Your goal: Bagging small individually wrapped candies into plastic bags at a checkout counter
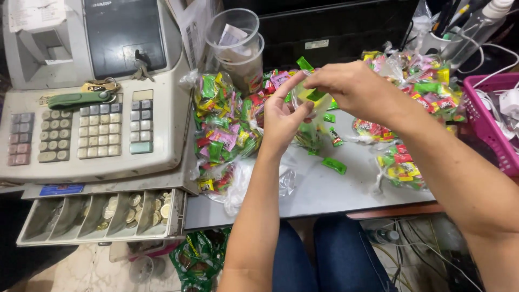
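Pinching a small clear bag (309,111) of green candies between them, left hand (281,121) and right hand (351,86) keep a tight grip.

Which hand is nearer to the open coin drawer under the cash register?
Left. The left hand is raised over the counter, right of the coin drawer and above it in the picture. The right hand is farther right, beside the candy bags.
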